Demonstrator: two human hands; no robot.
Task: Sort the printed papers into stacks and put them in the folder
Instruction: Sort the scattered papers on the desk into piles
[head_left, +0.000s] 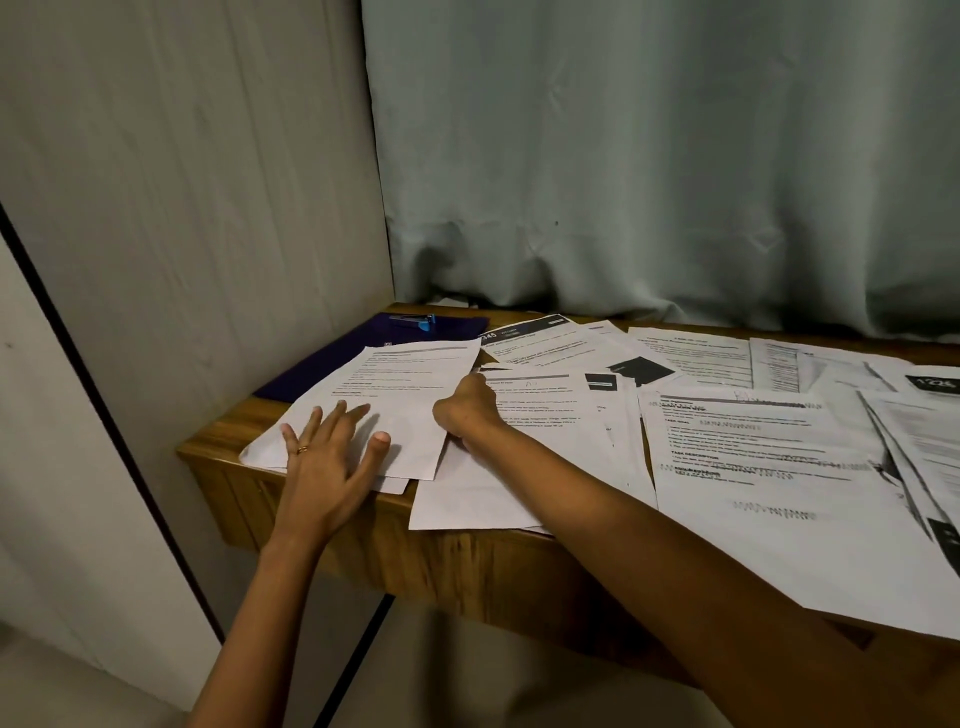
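Observation:
Printed papers lie spread across the wooden table (467, 566). A small stack of sheets (400, 389) sits at the table's left end, partly over a dark purple folder (332, 358) with a blue clip. My left hand (332, 457) rests flat on this stack with fingers spread. My right hand (470, 408) is at the stack's right edge, fingers curled; whether they pinch the top sheet's edge is hidden. Another printed sheet (545, 415) lies under my right wrist.
More printed sheets (753, 452) cover the table to the right, some overhanging the front edge. A pale curtain (649, 182) hangs behind the table. A wall panel (182, 208) stands close on the left.

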